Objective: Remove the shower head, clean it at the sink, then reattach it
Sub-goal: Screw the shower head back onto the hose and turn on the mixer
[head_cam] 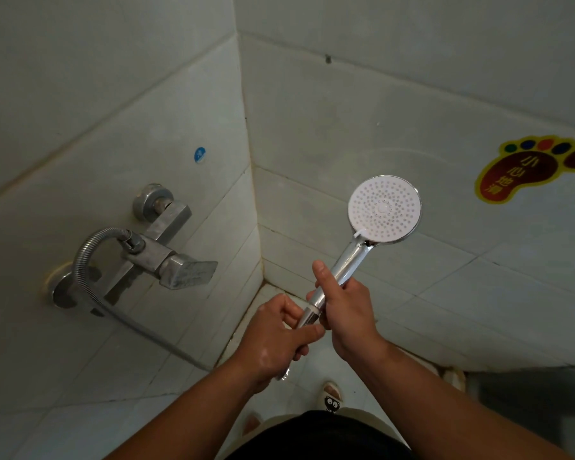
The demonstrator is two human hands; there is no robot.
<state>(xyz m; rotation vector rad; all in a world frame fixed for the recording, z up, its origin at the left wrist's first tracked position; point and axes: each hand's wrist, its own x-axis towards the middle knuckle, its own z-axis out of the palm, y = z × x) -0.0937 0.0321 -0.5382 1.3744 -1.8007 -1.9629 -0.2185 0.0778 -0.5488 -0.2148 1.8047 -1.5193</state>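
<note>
The shower head (pixel 384 209) has a white dotted face and chrome handle; the foot sticker (pixel 528 167) is red, edged yellow; the round sticker (pixel 199 155) is blue.

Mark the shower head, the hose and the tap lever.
shower head (pixel 384 209): head view, centre of the white spray face.
hose (pixel 78 260): head view, bend of the metal coil.
tap lever (pixel 190 272): head view, flat front face.

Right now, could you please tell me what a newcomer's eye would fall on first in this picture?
The white-faced shower head stands out at centre right, its handle gripped by the right hand while the left hand holds the hose nut at its base. A bright foot-shaped sticker marks the right wall; the metal mixer tap juts from the left wall.
</note>
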